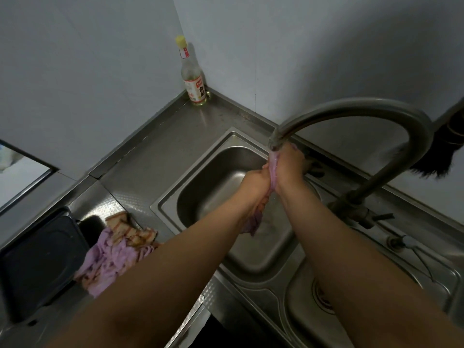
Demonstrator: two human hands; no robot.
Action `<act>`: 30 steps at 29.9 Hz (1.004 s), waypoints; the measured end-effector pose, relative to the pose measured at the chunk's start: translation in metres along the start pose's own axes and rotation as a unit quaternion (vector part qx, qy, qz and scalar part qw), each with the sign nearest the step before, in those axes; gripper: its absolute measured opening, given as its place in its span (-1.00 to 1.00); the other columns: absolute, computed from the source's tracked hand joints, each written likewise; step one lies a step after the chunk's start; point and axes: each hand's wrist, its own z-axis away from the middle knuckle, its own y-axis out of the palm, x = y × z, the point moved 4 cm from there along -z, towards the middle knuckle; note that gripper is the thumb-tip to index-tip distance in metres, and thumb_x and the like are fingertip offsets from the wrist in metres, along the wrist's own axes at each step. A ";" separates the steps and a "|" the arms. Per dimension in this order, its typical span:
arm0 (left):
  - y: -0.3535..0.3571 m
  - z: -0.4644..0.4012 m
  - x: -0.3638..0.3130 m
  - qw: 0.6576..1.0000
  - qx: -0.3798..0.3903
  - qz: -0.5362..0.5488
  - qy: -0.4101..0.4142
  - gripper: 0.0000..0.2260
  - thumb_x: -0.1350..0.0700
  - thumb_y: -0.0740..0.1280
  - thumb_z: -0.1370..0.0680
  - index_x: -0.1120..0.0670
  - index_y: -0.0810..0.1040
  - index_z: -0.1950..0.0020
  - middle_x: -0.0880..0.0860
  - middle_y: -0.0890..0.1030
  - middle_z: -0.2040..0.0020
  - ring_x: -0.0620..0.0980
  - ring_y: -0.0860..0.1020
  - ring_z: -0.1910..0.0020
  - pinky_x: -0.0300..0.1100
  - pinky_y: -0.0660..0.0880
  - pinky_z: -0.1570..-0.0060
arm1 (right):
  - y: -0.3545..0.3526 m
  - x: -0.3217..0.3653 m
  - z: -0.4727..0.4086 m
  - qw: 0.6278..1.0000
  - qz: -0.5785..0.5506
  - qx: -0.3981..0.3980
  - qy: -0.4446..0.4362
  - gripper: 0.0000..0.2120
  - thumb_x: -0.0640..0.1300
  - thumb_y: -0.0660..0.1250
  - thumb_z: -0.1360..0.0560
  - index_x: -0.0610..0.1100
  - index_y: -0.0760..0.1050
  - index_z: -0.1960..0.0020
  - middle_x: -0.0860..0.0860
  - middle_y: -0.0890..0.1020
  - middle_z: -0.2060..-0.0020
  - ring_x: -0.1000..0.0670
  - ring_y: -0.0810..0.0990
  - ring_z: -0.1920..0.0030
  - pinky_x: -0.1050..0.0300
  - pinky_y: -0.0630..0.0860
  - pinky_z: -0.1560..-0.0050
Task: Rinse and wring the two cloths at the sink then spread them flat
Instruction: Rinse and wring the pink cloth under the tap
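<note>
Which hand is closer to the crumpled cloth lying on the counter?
Left. The left hand grips the purple cloth over the sink, on the side toward the crumpled cloth on the counter. The right hand grips the same cloth farther away, under the tap.

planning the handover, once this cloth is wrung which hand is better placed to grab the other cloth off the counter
Left, probably. The second cloth lies bunched on the counter left of the sink, on the left hand's side. The right hand would have to cross over. Both now grip the purple cloth under the tap.
</note>
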 end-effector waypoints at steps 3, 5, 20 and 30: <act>-0.005 0.004 -0.003 0.999 0.025 0.006 0.025 -0.60 -0.06 0.13 -0.65 0.09 0.44 0.32 -0.03 0.32 0.56 -0.13 0.22 0.65 -0.37 0.15 0.61 | -0.010 0.005 -0.004 0.997 0.063 0.026 -0.019 -0.68 -0.11 0.15 -0.62 -0.15 0.38 0.30 0.10 0.52 0.58 0.08 0.48 0.43 0.33 0.43 0.40; -0.015 0.007 -0.010 0.995 0.066 0.036 0.059 -0.70 0.03 0.14 -0.65 0.14 0.48 0.18 -0.01 0.36 0.51 -0.11 0.27 0.62 -0.34 0.21 0.59 | -0.026 0.004 -0.006 0.988 0.131 0.070 -0.044 -0.72 -0.06 0.18 -0.61 -0.22 0.46 0.16 0.02 0.57 0.37 0.07 0.53 0.33 0.41 0.44 0.44; -0.022 0.017 -0.049 0.973 0.183 -0.058 0.129 -0.83 0.16 0.32 -0.52 0.02 0.47 -0.10 0.06 0.57 -0.04 0.07 0.57 -0.10 -0.13 0.49 -0.14 | -0.043 -0.072 0.029 0.907 0.268 0.300 -0.121 0.03 0.15 0.58 -0.22 -0.02 0.07 -0.51 0.00 0.36 -0.41 0.03 0.38 -0.39 -0.04 0.36 -0.37; -0.034 0.017 -0.074 0.934 0.089 -0.289 0.188 -0.91 0.22 0.37 -0.50 0.12 0.51 0.02 0.05 0.55 0.15 -0.08 0.53 0.20 -0.26 0.45 0.17 | -0.044 -0.106 0.024 0.904 0.378 0.199 -0.038 -0.55 -0.05 0.44 -0.39 0.09 0.28 -0.16 -0.02 0.59 0.03 -0.03 0.63 0.11 0.00 0.61 0.14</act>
